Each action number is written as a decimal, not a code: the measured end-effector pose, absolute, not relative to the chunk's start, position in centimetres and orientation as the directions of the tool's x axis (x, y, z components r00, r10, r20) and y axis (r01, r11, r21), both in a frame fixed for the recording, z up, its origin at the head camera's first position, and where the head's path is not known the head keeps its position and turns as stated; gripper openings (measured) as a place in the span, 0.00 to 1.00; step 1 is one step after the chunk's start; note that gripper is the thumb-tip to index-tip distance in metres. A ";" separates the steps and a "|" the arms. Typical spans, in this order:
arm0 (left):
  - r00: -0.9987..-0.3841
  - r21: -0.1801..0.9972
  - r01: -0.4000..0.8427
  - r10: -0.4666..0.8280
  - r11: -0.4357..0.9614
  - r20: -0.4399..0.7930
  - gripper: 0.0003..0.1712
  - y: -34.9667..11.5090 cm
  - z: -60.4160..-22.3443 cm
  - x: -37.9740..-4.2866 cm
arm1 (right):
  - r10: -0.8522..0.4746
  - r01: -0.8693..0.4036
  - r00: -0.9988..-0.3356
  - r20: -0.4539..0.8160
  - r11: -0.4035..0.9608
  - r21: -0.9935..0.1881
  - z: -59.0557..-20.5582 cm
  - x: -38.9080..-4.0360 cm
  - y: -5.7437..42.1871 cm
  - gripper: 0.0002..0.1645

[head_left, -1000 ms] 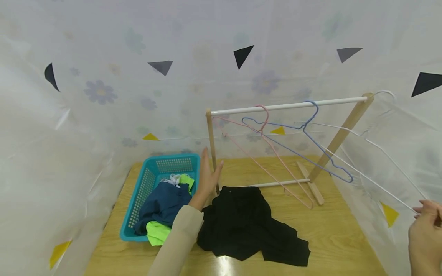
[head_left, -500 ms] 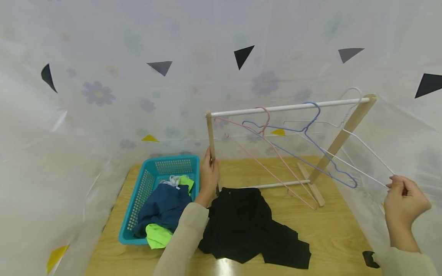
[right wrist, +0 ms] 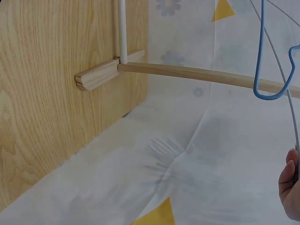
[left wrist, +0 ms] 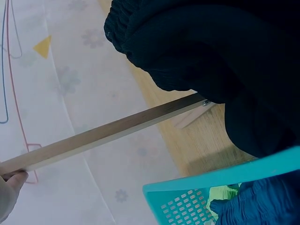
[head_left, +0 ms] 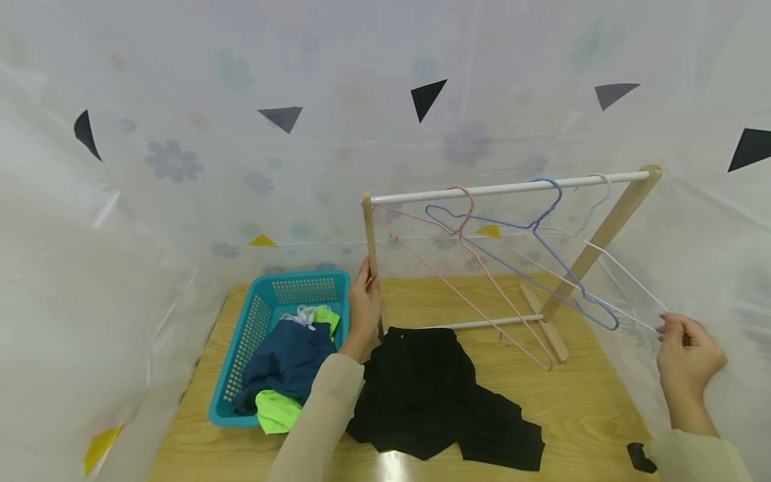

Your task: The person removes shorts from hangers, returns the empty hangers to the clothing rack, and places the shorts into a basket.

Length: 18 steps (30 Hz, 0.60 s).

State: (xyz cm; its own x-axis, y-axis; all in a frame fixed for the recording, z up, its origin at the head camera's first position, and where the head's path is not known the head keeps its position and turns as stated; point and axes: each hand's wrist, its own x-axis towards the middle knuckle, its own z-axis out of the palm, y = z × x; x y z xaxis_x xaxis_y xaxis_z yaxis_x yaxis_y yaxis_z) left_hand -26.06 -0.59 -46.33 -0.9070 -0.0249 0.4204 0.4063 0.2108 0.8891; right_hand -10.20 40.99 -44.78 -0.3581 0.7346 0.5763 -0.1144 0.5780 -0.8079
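My left hand (head_left: 364, 308) holds the left wooden post (head_left: 369, 234) of a small clothes rack; the left wrist view shows the thumb against that post (left wrist: 108, 131). At the right, my right hand (head_left: 689, 351) pinches one end of a white wire hanger (head_left: 626, 273). The hanger's hook crosses the rack's white bar (head_left: 500, 191) near its right end; whether the bar bears its weight I cannot tell. A pink hanger (head_left: 466, 221) and a blue hanger (head_left: 536, 224) hang on the bar. In the right wrist view, the fingers (right wrist: 287, 180) pinch the hanger wire.
A teal basket (head_left: 225, 385) on the left holds dark blue (head_left: 283, 355) and neon green clothes (head_left: 277, 412). Black trousers (head_left: 434, 388) lie before the rack on the wooden table (head_left: 593, 402). Patterned plastic sheeting (head_left: 181, 234) surrounds the table.
My left hand has closed round the wooden post. My right hand has moved left with the white hanger, and its hook has come from beyond the rack's right end down to the bar.
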 end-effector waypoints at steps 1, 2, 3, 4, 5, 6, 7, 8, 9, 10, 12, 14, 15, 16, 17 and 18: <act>-0.906 0.888 0.409 -0.022 0.212 0.423 0.27 -0.6 -46.4 -26.1 | 0.732 -0.111 -0.370 0.572 0.577 -0.809 -44.9 -10.3 41.1 0.14; -0.903 0.885 0.415 -0.021 0.212 0.428 0.27 -0.7 -46.4 -26.1 | 0.734 -0.106 -0.383 0.562 0.569 -0.816 -44.9 -10.3 41.1 0.14; -0.903 0.884 0.417 -0.020 0.210 0.430 0.27 -0.7 -46.4 -26.1 | 0.743 -0.092 -0.395 0.541 0.554 -0.828 -44.9 -10.4 41.2 0.15; -0.902 0.884 0.419 -0.019 0.209 0.432 0.27 -0.7 -46.4 -26.2 | 0.755 -0.075 -0.405 0.516 0.535 -0.841 -44.9 -10.4 41.3 0.16; -0.900 0.882 0.422 -0.019 0.209 0.435 0.27 -0.8 -46.5 -26.2 | 0.765 -0.049 -0.411 0.495 0.524 -0.850 -44.9 -10.4 41.3 0.16; -0.900 0.882 0.423 -0.018 0.210 0.436 0.27 -0.8 -46.5 -26.3 | 0.779 -0.024 -0.413 0.472 0.509 -0.860 -44.9 -10.4 41.3 0.16; -0.900 0.881 0.423 -0.020 0.211 0.436 0.27 -0.8 -46.6 -26.3 | 0.795 0.005 -0.407 0.449 0.493 -0.870 -44.9 -10.3 41.3 0.14; -0.900 0.882 0.422 -0.020 0.210 0.435 0.27 -0.7 -46.6 -26.4 | 0.814 0.030 -0.391 0.429 0.477 -0.878 -44.9 -10.2 41.3 0.12; -0.901 0.883 0.419 -0.021 0.210 0.433 0.27 -0.7 -46.7 -26.4 | 0.829 0.055 -0.366 0.424 0.474 -0.879 -44.9 -10.2 41.2 0.10; -0.902 0.884 0.418 -0.021 0.208 0.431 0.27 -0.7 -46.7 -26.5 | 0.843 0.079 -0.338 0.419 0.469 -0.880 -44.8 -10.1 41.1 0.09; -0.907 0.889 0.406 -0.024 0.209 0.420 0.27 -0.7 -46.8 -26.5 | 0.856 0.090 -0.279 0.435 0.474 -0.876 -44.4 -9.9 40.4 0.11; -0.907 0.891 0.406 -0.025 0.204 0.420 0.27 -0.7 -46.8 -26.5 | 0.850 0.062 -0.212 0.482 0.504 -0.862 -43.6 -9.8 39.0 0.13; -0.908 0.891 0.404 -0.027 0.207 0.417 0.27 -0.7 -46.8 -26.5 | 0.836 0.032 -0.186 0.515 0.529 -0.848 -43.0 -9.8 37.9 0.13; -0.908 0.892 0.404 -0.026 0.204 0.417 0.27 -0.7 -46.8 -26.6 | 0.821 -0.020 -0.159 0.548 0.553 -0.833 -42.4 -9.8 36.5 0.13; -0.908 0.891 0.404 -0.027 0.208 0.418 0.27 -0.7 -46.8 -26.6 | 0.790 -0.093 -0.127 0.600 0.593 -0.800 -41.9 -9.8 35.0 0.13; -0.907 0.889 0.406 -0.027 0.210 0.420 0.27 -0.8 -46.8 -26.6 | 0.753 -0.169 -0.094 0.651 0.632 -0.756 -41.5 -10.0 33.3 0.14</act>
State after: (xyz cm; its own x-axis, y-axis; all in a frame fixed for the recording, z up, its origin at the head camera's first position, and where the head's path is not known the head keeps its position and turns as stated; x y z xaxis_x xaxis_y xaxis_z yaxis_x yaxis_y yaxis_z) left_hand -26.57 -0.77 -46.80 -0.9070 -0.0273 0.4203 0.4058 0.2103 0.8894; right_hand -9.97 33.26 -41.45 -0.0942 0.7531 0.6511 -0.1692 0.6324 -0.7560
